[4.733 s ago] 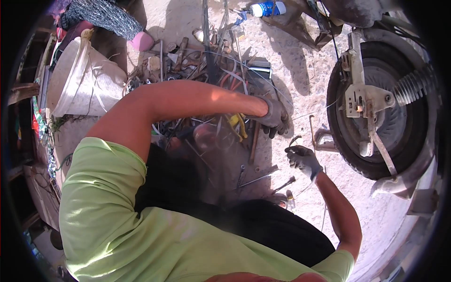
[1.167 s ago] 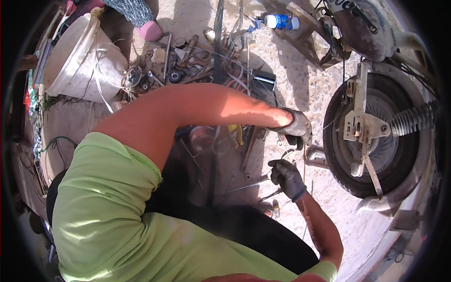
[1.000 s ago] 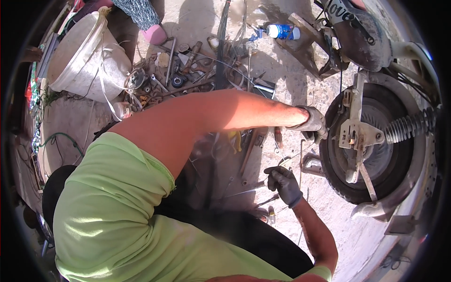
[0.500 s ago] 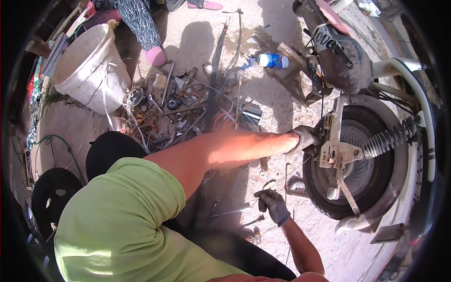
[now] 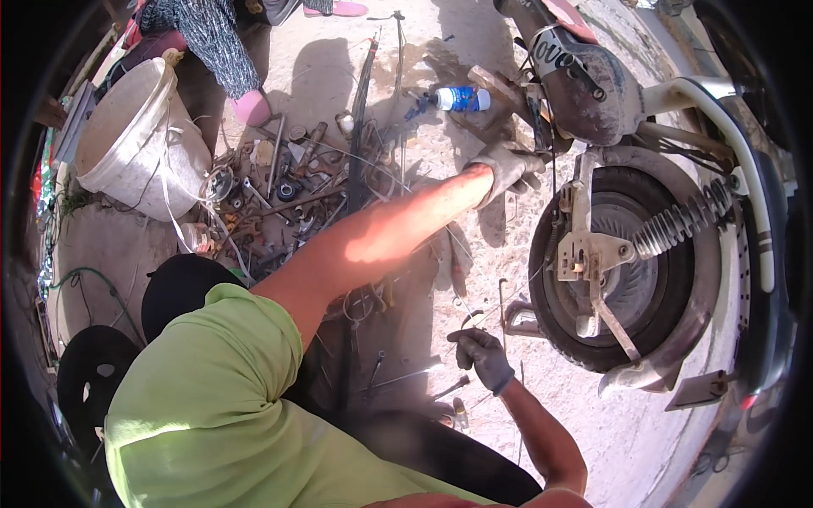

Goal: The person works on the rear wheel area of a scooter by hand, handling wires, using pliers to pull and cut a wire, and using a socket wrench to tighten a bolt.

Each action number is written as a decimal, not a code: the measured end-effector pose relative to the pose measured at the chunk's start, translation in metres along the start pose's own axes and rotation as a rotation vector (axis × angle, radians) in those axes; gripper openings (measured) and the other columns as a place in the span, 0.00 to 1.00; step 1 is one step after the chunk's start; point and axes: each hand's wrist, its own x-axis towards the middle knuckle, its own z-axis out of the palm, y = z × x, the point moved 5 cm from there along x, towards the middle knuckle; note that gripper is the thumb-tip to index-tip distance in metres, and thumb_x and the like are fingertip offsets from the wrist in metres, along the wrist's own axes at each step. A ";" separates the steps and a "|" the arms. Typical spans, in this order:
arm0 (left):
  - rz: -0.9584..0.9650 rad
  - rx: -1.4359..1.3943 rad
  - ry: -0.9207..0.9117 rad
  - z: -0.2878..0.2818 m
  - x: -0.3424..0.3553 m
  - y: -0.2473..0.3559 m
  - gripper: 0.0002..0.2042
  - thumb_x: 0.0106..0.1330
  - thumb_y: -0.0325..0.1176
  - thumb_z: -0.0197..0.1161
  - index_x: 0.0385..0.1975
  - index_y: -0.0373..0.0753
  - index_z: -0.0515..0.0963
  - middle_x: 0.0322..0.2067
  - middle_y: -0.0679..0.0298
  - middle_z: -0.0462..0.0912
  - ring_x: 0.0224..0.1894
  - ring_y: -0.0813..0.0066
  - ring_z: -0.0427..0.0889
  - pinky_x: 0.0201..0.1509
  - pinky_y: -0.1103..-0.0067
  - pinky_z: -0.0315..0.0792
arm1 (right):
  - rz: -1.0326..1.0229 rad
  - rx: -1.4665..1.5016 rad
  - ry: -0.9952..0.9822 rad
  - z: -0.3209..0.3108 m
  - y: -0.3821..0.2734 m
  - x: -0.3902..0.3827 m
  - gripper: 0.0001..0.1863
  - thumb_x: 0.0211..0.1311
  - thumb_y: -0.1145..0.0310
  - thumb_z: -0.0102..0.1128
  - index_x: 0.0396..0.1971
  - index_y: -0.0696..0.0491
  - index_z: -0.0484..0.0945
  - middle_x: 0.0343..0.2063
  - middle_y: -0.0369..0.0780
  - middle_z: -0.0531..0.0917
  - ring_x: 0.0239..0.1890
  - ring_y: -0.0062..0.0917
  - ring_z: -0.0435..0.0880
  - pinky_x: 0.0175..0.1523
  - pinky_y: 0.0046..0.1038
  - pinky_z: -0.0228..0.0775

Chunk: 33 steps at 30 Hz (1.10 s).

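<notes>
My left hand, in a grey work glove, reaches out beside the scooter, left of its rear wheel. Its fingers are stretched toward a dark cable that hangs down the frame; no held thing shows in them. Lower down, my right hand, in a dark glove, is closed with the fingers curled, left of the tyre. A thin wire and a small dark curved piece show just above its fingertips; what it grips is too small to name. A pale metal bracket covers part of the wheel hub.
A pile of tools and metal parts lies on the ground beside a dirty white bucket. A blue-and-white bottle lies near a wooden block. Another person's leg and pink shoe are at the upper left. A spring shock absorber angles over the wheel.
My left hand has come away from the wheel bracket and moved up and left, its fingers now stretched out. My right hand stays closed in about the same place. The view has shifted slightly.
</notes>
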 end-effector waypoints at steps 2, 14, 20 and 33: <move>0.137 -0.016 -0.060 -0.017 0.001 0.024 0.12 0.71 0.33 0.64 0.46 0.32 0.83 0.37 0.60 0.89 0.31 0.77 0.86 0.34 0.83 0.76 | 0.038 0.067 0.008 0.003 -0.002 0.000 0.15 0.75 0.69 0.52 0.51 0.61 0.80 0.24 0.32 0.76 0.25 0.16 0.71 0.32 0.21 0.66; -0.294 0.509 -0.880 0.041 -0.109 -0.156 0.08 0.65 0.28 0.63 0.41 0.39 0.87 0.27 0.65 0.87 0.25 0.81 0.83 0.29 0.80 0.76 | 0.031 0.117 -0.012 0.014 -0.017 0.013 0.16 0.73 0.71 0.48 0.50 0.63 0.80 0.22 0.34 0.76 0.23 0.17 0.70 0.29 0.22 0.62; -0.323 0.384 -0.795 0.032 -0.087 -0.153 0.08 0.72 0.31 0.63 0.42 0.34 0.85 0.33 0.61 0.89 0.32 0.75 0.88 0.34 0.79 0.82 | 0.023 0.510 0.001 -0.007 0.002 0.020 0.26 0.76 0.55 0.49 0.62 0.61 0.73 0.31 0.39 0.83 0.31 0.24 0.79 0.40 0.27 0.70; -0.323 0.203 -0.541 0.017 -0.083 -0.100 0.11 0.74 0.34 0.61 0.44 0.33 0.82 0.30 0.55 0.87 0.28 0.72 0.82 0.26 0.75 0.83 | -0.003 0.539 0.021 -0.034 0.016 0.021 0.34 0.65 0.69 0.62 0.69 0.62 0.63 0.61 0.50 0.76 0.58 0.38 0.80 0.63 0.38 0.72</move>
